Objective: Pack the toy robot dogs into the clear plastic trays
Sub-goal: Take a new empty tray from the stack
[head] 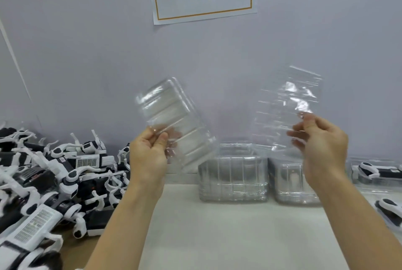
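So there's a big heap of toy robot dogs (50,180) on the left, black and white, legs sticking out every which way, some belly-up showing a speaker grille. Two clear plastic trays are up in the air: a deep ribbed tray (174,122) tilted to the right, pinched at its lower corner, and a flatter tray (287,104) held nearly upright by its lower right edge. Behind them, two stacks of empty trays (233,178) sit side by side on the tabletop. Far right, a couple of packed trays (378,172) each have a dog lying inside.
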A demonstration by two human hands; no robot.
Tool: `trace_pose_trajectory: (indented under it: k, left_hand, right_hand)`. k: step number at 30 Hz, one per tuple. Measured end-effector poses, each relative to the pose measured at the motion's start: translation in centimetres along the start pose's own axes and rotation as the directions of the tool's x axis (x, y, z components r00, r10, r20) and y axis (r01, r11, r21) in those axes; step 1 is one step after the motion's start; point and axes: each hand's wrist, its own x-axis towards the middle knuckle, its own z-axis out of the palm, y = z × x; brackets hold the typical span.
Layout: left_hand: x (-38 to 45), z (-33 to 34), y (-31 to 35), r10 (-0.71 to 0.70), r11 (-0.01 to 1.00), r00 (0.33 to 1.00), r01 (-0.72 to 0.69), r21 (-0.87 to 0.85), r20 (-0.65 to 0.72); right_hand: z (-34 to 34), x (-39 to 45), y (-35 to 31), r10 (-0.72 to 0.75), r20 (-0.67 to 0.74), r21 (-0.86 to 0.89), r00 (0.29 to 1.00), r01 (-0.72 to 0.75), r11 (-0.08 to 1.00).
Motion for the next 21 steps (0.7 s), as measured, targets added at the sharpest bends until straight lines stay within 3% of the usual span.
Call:
trace_pose_trajectory:
  k: [3,6,14,21]
  left_hand:
    - [0.3,0.6,-0.4,-0.173,0.938,0.984,0.151,-0.312,-0.045]
    - [1.0,2.7,-1.2,-0.324,0.807,0.945,0.293,-0.513,0.029]
    - [1.5,9.9,-4.7,-0.494,0.532,0.844,0.484,-0.695,0.209]
    - [0.0,12.4,-7.6,-0.629,0.501,0.735,0.631,-0.592,0.252]
  right_hand:
    - [-0.8,0.5,-0.2,0.016,-0.127,0.062,0.992,-0.008,0.998]
    - [-0.9,0.5,-0.4,0.018,-0.190,0.087,0.982,-0.001,0.996]
    - [-1.7,0.6,-1.6,-0.004,-0.365,0.133,0.931,0.056,0.989]
    - [-1.9,0.8,-2.0,-0.007,-0.366,0.136,0.931,0.062,0.989]
